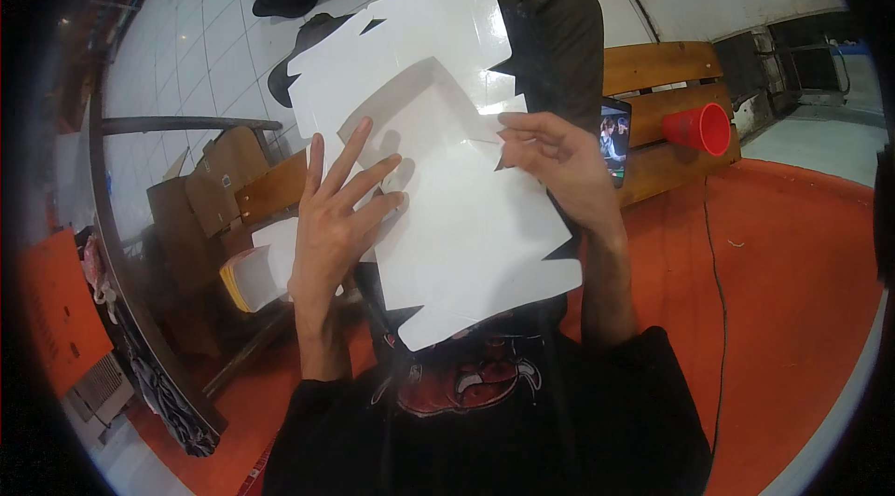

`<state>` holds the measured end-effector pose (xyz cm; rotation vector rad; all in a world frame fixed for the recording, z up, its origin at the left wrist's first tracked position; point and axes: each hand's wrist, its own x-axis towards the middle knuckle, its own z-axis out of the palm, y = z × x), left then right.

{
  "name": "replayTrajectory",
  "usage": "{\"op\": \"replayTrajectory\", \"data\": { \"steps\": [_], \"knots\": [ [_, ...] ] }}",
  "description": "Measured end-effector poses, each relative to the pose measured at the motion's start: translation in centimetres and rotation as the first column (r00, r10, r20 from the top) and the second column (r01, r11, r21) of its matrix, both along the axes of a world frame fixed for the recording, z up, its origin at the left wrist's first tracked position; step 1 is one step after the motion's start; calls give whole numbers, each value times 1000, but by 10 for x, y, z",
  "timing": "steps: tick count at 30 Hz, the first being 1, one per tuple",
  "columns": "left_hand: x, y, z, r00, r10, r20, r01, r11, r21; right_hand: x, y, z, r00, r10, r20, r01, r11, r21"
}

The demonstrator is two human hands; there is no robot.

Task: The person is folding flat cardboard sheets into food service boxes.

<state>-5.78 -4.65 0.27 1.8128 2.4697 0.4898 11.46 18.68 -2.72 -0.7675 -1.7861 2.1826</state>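
A white die-cut cardboard box blank lies across my lap, partly folded, with raised walls around its middle and flat flaps at both ends. My left hand rests on its left side with fingers spread, the fingertips over the folded wall. At the right edge, my right hand pinches a small side flap between thumb and fingers. To the left of my left wrist is a stack of white card pieces with yellow edges.
A wooden slatted bench holds a red plastic cup and a phone with a lit screen. Brown cardboard boxes stand at left beside a metal frame. A cable crosses the red floor. Another person's dark shoe shows at top.
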Motion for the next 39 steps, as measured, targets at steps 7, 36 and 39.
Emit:
{"op": "replayTrajectory", "data": {
  "steps": [7, 36, 39],
  "knots": [
    [-11, 8, 1, 999, -45, -2, 45, 999, 5, -16, -10, -2, 975, 53, 215, -129, 926, 355],
    [50, 60, -20, 973, 118, 196, -176, 936, 306, -25, -45, -2, 978, -202, -44, 206, 929, 307],
    [51, 54, -21, 953, 182, 242, -249, 926, 284, -20, -39, -12, 976, -215, -38, 217, 938, 272]
  ]
}}
